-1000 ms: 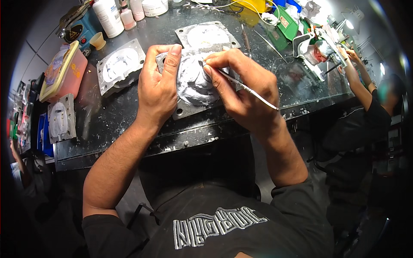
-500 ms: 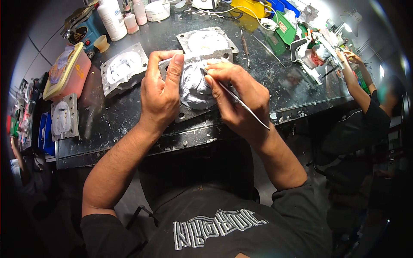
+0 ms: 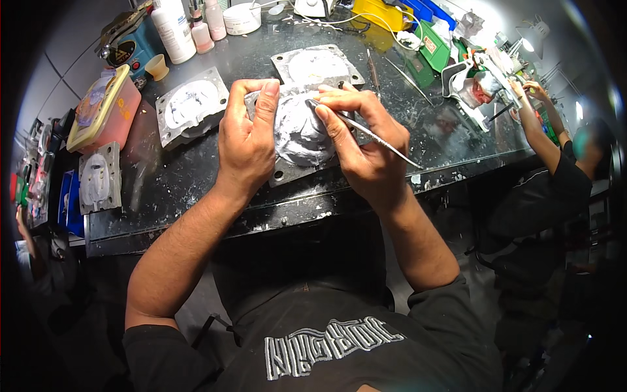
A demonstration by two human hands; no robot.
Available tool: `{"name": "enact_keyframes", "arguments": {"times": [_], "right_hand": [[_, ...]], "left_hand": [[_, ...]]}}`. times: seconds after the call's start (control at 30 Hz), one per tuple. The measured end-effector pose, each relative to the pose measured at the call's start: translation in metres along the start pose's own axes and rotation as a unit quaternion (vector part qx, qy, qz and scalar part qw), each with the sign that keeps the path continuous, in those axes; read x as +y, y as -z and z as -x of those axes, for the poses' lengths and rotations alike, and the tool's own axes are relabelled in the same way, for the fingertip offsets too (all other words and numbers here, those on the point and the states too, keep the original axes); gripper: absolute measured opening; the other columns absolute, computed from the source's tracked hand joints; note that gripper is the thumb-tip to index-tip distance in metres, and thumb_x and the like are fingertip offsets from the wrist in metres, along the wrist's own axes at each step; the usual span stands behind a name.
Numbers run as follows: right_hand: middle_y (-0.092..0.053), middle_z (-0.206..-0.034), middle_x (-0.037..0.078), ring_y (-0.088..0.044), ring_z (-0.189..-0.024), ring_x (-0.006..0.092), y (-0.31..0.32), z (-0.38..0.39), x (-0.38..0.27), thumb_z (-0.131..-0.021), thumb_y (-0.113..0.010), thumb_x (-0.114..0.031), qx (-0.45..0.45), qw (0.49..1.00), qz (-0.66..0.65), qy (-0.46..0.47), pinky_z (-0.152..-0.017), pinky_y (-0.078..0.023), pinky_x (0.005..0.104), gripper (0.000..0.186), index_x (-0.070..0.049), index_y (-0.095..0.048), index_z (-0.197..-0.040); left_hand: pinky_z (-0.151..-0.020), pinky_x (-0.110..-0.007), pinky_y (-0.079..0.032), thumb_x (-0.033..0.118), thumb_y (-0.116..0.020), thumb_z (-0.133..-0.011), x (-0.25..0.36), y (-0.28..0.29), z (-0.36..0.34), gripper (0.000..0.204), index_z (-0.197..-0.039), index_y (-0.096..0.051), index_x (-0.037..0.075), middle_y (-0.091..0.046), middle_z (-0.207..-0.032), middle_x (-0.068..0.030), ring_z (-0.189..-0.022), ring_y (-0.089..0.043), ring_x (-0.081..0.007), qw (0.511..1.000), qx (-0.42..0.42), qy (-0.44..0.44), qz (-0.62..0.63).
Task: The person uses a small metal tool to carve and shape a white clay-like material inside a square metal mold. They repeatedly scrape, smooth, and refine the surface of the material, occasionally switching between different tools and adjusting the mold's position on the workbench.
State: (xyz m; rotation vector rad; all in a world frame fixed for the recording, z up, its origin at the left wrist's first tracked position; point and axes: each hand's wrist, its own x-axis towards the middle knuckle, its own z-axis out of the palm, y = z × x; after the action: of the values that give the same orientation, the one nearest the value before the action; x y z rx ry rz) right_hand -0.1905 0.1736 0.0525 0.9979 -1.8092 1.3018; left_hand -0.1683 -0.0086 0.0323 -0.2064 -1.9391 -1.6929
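Several fingers of the left hand hidden, grip unclear; right hand pinches a tool over the mould

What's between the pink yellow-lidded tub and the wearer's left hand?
Head view: a grey mold block with a white-coated recess, on the black benchtop.

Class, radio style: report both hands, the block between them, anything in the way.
Left hand at block's left side. Right hand gripping thin metal tool, tip at block's white face. Same hand partly hiding that face; second block just beyond.
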Motion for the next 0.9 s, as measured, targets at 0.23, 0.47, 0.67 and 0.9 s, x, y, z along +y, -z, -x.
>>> {"name": "enact_keyframes", "arguments": {"times": [0.23, 0.47, 0.67, 0.9], "right_hand": [[-0.077, -0.095, 0.012, -0.076, -0.090, 0.0212, 0.026, -0.034, -0.007, -0.094, -0.078, 0.000, -0.174, 0.984, 0.019, -0.035, -0.081, -0.059, 0.0315, 0.010, 0.002, -0.073, -0.102], [-0.078, -0.094, 0.012, -0.078, -0.089, 0.0230, 0.036, -0.059, -0.005, -0.093, -0.078, 0.001, -0.263, 0.965, 0.003, -0.014, -0.094, -0.061, 0.0365, 0.009, 0.000, -0.074, -0.101], [-0.077, -0.101, 0.016, -0.078, -0.094, 0.0321, 0.005, -0.005, 0.009, -0.090, -0.079, 0.002, -0.072, 0.976, 0.101, 0.181, -0.102, -0.061, 0.0511, 0.015, 0.000, -0.072, -0.103], [-0.074, -0.097, 0.017, -0.076, -0.089, 0.0351, -0.013, 0.002, 0.003, -0.092, -0.077, 0.002, -0.017, 0.991, 0.076, 0.106, -0.090, -0.063, 0.0439, 0.016, 0.000, -0.068, -0.105]], "left_hand": [[-0.094, -0.024, -0.048, 0.026, -0.054, -0.117, 0.003, 0.002, 0.001, 0.027, -0.121, -0.062, 0.000, -0.068, -0.113, -0.0065, -0.104, -0.058, -0.0086, 1.000, -0.004, 0.027, -0.015], [-0.074, -0.026, -0.047, 0.025, -0.059, -0.114, -0.002, -0.001, 0.001, 0.024, -0.116, -0.061, 0.001, -0.066, -0.091, -0.0042, -0.083, -0.055, -0.0067, 1.000, 0.017, -0.019, -0.008], [-0.060, -0.027, -0.045, 0.024, -0.062, -0.113, 0.000, -0.001, 0.001, 0.022, -0.113, -0.060, 0.002, -0.064, -0.078, -0.0018, -0.070, -0.052, -0.0049, 0.999, 0.023, -0.031, -0.024], [-0.085, -0.025, -0.046, 0.024, -0.058, -0.115, -0.001, 0.003, 0.001, 0.024, -0.116, -0.061, 0.001, -0.066, -0.102, -0.0041, -0.094, -0.055, -0.0073, 1.000, 0.009, 0.015, -0.006]]}}
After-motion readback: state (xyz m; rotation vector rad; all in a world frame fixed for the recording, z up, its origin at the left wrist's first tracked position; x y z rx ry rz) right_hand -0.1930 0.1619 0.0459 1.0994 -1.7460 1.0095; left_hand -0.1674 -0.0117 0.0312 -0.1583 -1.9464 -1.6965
